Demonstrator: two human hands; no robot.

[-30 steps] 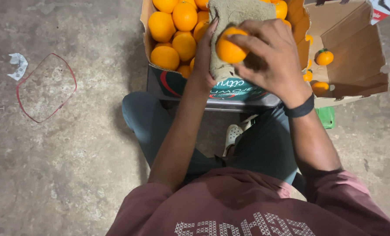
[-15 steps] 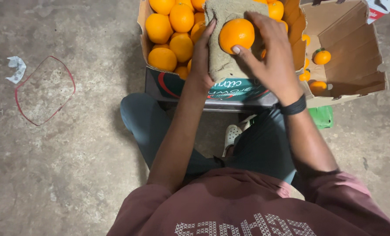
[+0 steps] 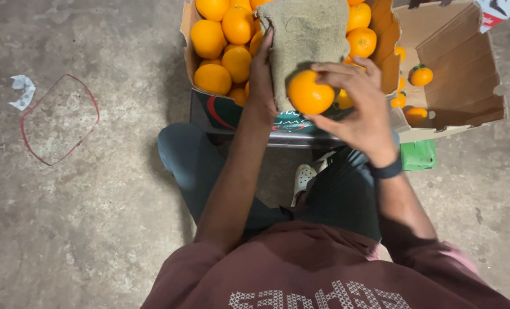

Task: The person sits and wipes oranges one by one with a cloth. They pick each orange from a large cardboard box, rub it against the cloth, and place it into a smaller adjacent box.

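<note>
My right hand point(image 3: 355, 106) grips one orange point(image 3: 310, 93) by its sides, just in front of a greenish-brown cloth point(image 3: 303, 34). The cloth is draped over my left hand point(image 3: 262, 74), which lies flat against it with the fingers pointing up. Both hands hover over the near edge of a cardboard box point(image 3: 232, 111) filled with several oranges point(image 3: 223, 46). Only the edge of my left hand shows; its palm is hidden behind the cloth.
A second open cardboard box point(image 3: 461, 86) at the right holds a few small oranges point(image 3: 421, 75). A green object point(image 3: 418, 154) lies under it. On the concrete floor at the left are a red net bag point(image 3: 60, 120) and a white scrap point(image 3: 23, 91).
My right hand has brought the orange down and toward me, from high on the cloth to its lower edge. My left hand and the cloth stay in place.
</note>
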